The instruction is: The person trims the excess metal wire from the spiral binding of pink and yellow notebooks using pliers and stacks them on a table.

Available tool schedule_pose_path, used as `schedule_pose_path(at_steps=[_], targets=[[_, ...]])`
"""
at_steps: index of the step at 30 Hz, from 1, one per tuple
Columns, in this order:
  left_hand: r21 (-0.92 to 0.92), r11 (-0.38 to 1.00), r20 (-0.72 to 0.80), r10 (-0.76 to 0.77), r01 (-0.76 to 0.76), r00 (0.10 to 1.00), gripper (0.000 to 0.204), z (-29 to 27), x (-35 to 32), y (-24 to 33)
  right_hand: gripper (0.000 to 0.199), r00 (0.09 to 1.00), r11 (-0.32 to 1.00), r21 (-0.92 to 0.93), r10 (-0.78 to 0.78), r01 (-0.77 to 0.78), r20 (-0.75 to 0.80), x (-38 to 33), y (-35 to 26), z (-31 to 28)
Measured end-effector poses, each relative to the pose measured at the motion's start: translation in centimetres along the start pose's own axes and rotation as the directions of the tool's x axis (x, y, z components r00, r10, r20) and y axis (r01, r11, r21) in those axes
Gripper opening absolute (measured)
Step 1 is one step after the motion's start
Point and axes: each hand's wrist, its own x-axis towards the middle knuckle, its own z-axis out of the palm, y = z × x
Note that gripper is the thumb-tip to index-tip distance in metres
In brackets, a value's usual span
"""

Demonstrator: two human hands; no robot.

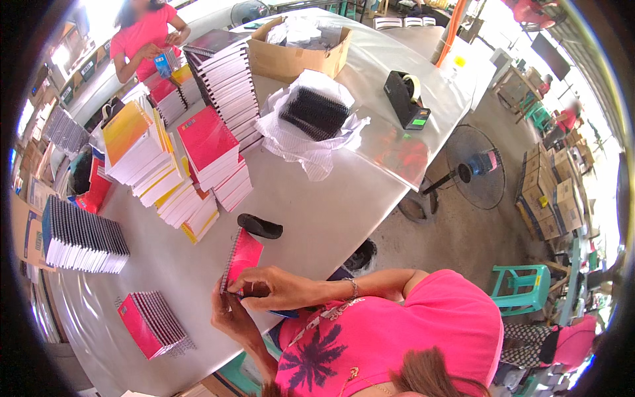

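Note:
A spiral notebook (246,255) with a red-pink cover is held at the table's near edge, its wire coil along the left side. My left hand (229,316) grips the notebook's lower end from below, its fingers partly hidden. My right hand (268,289) is closed at the same lower corner, thumb and forefinger pinched by the end of the coil. Whatever else lies between those fingertips is too small to make out. Just beyond the notebook lies a small black elongated object (260,226). A stack of red spiral notebooks (149,325) sits to the left.
Tall piles of yellow notebooks (129,135) and red ones (206,139) stand farther off, beside black-coiled books (228,79). Black coils (316,114) rest on crumpled paper near a carton (291,63) and tape dispenser (405,99). A fan (473,167) stands right; a co-worker (147,40) handles notebooks.

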Motion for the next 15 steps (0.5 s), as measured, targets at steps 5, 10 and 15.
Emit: schedule_pose_path(at_steps=[5, 10, 15], targets=[[0.162, 0.987, 0.014, -0.004, 0.001, 1.0, 0.025, -0.5, 0.0, 1.3, 0.034, 0.951, 0.797, 0.524, 0.213, -0.302, 0.223, 0.5, 0.7, -0.6], [0.194, 0.98, -0.004, 0.048, -0.046, 0.999, 0.026, -0.6, 0.1, 1.1, 0.033, 0.921, 0.659, 0.647, 0.224, -0.384, 0.318, 0.8, 0.8, -1.1], [0.171, 0.985, -0.009, 0.006, -0.004, 1.0, 0.027, -0.4, 0.3, 1.9, 0.034, 0.959, 0.921, 0.298, 0.196, -0.252, 0.203, 1.1, 0.1, -2.0]])
